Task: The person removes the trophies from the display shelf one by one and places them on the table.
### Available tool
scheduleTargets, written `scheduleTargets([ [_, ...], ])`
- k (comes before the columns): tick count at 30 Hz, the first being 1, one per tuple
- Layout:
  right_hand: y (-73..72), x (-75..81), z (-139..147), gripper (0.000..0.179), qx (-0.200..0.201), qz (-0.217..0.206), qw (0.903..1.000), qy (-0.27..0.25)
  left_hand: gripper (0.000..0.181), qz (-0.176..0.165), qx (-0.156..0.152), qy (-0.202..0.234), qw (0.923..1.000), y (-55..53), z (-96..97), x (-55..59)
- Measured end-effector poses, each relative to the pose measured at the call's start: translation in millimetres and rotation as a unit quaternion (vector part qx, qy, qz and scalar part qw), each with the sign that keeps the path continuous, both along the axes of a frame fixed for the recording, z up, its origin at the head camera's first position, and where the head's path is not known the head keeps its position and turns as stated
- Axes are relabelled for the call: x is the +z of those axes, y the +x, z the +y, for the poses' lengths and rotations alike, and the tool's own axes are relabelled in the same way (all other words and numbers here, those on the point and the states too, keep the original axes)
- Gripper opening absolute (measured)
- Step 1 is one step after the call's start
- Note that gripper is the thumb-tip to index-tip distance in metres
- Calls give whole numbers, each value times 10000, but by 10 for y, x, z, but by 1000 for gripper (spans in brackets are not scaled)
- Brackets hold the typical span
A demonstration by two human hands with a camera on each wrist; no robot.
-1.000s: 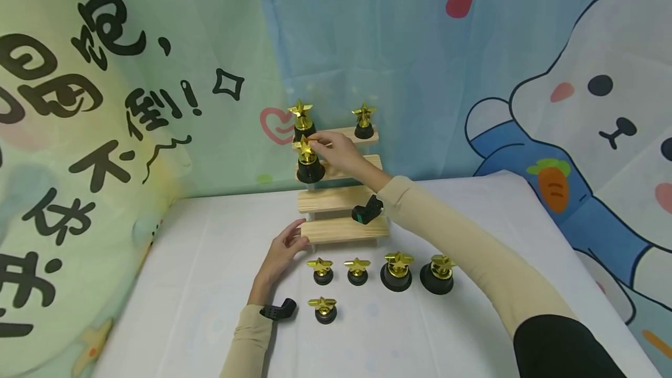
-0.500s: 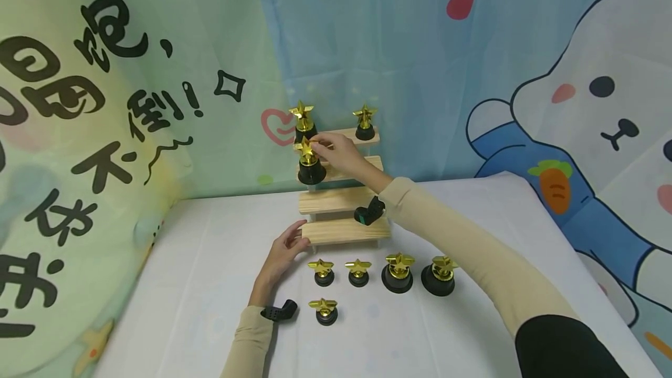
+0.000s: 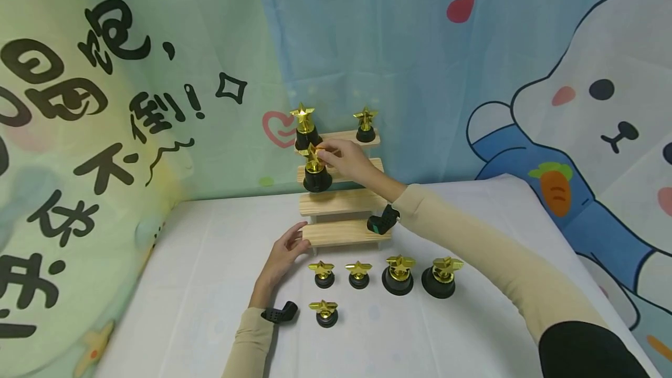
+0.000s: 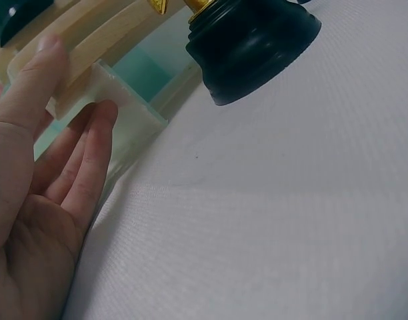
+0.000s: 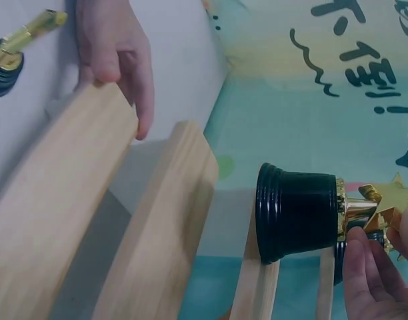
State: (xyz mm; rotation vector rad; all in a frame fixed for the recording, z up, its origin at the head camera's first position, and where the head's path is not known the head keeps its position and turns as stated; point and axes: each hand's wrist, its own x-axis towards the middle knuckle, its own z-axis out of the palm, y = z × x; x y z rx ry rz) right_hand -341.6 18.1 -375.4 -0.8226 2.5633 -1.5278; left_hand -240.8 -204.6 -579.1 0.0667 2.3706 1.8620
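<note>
I see a four-step wooden display riser (image 3: pixel 343 200) on a white tablecloth (image 3: pixel 199 284), with cartoon curtains behind it. My right hand (image 3: pixel 349 159) pinches the gold star of a star trophy (image 3: pixel 316 171) with a black base. That trophy stands at the left end of the riser's second step from the top. From the right wrist camera, its black base (image 5: pixel 294 213) looks wider than the plank and hangs past the front edge.

My left hand (image 3: pixel 283 252) rests with straight, relaxed fingers against the riser's bottom step at its left end, holding nothing.

Two more star trophies stand on the riser's top step, one at the left end (image 3: pixel 304 127) and one at the right (image 3: pixel 365 125). In front of the riser, five trophies wait on the cloth: four in a row (image 3: pixel 385 276), one nearer me (image 3: pixel 325 312).

I judge the risk to be tipping: if my pinch lets go off balance, the overhanging base could topple forward down the steps. My fingers could also brush the top-left trophy just behind.
</note>
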Motion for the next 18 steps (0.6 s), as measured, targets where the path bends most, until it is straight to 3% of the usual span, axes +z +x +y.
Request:
scheduleTargets([
  [11,308,-23,220,30,144,-413,9988,-228,62,37,-5,-57,10000,18,7,-1],
  [18,536,-44,300,35,166,-668,9976,-57,57,68,9,-5,10000,17,2,4],
])
